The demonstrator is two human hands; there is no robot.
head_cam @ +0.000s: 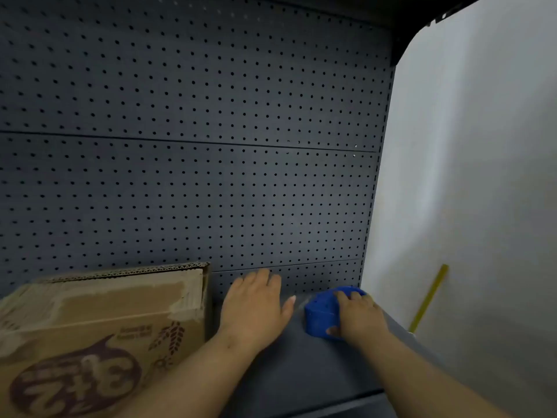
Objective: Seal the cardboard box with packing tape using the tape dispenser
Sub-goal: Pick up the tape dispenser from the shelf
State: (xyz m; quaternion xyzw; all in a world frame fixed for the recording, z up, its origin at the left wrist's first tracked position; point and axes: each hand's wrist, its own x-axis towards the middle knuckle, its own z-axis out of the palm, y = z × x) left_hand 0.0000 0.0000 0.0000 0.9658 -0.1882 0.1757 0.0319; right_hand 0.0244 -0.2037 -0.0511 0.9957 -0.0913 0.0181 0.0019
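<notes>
A brown cardboard box (99, 327) with a dark red printed logo stands at the lower left on a dark shelf (301, 372); torn tape marks show on its top flap. A blue tape dispenser (321, 315) lies on the shelf to the right, near the back panel. My right hand (358, 319) is closed around the dispenser's right side, fingers over its top and thumb at its front. My left hand (256, 309) rests flat on the shelf between box and dispenser, fingers apart, holding nothing.
A dark pegboard panel (196, 131) forms the back of the shelf. A white wall (482, 176) stands to the right, with a thin yellow stick (429, 297) leaning against it. The shelf's front edge runs along the bottom right.
</notes>
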